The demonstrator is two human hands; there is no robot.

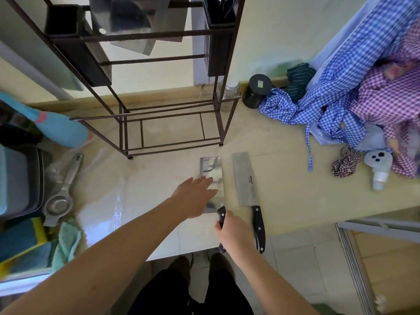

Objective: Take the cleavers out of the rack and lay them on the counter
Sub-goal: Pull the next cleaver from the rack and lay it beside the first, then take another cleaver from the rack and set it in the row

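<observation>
Two cleavers lie side by side on the beige counter (284,183). The right cleaver (246,180) rests alone, its black riveted handle reaching past the counter's front edge. The left cleaver (212,169) has a mirror-bright blade flat on the counter; my right hand (231,233) is closed around its black handle. My left hand (196,194) lies flat, fingers spread, over the near part of that blade. In the dark metal rack (172,105) behind them, more cleaver blades (134,26) hang at the top.
A black jar (256,90) and a heap of checked cloth (354,92) fill the right side of the counter. A small spray bottle (378,169) lies near the cloth. At left are a metal squeezer (62,192), a blue object (56,128) and a green towel (68,242).
</observation>
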